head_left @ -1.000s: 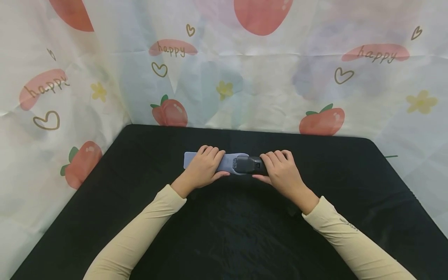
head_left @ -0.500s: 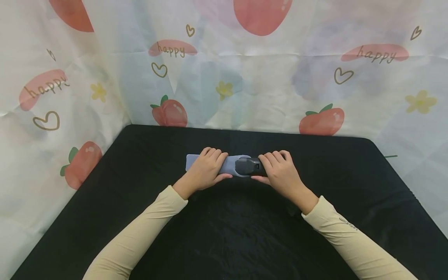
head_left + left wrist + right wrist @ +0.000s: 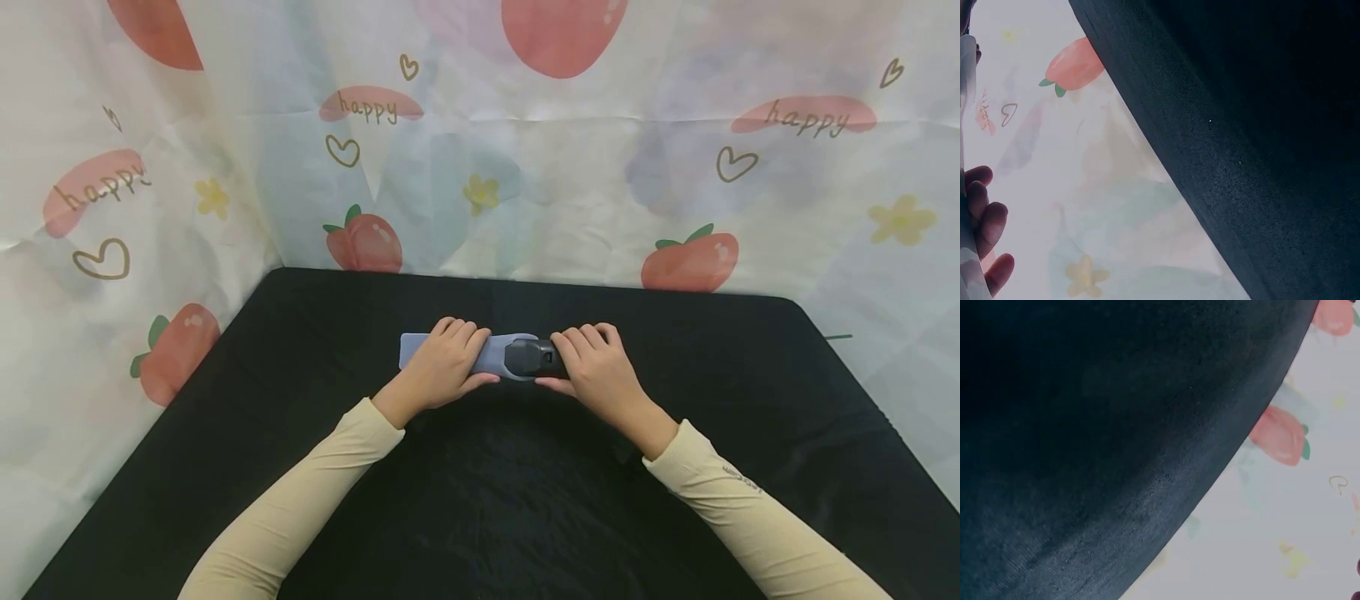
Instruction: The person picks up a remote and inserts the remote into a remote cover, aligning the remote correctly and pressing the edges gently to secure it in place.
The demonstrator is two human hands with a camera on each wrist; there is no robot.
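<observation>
A long object lies level across both hands in the head view, over the far middle of the table. Its left part is a flat, blue-lavender strip (image 3: 495, 355); its right part is a black handle (image 3: 529, 358) with a small square recess. The left hand (image 3: 446, 360) grips the blue strip, fingers over the far edge and thumb along the near edge. Around the black handle the right hand (image 3: 602, 367) is wrapped, hiding its right end. In the left wrist view, fingertips (image 3: 991, 228) show behind a pale strip edge at the left border. What kind of tool it is, I cannot tell.
A black cloth (image 3: 480, 500) covers the table. Behind it and at the sides hang white curtains (image 3: 555, 167) printed with red fruit, hearts and the word happy. The table's far edge runs just beyond the hands.
Both hands keep their grip. The left hand and the blue strip have shifted slightly right and nearer; the right hand has edged slightly left.
</observation>
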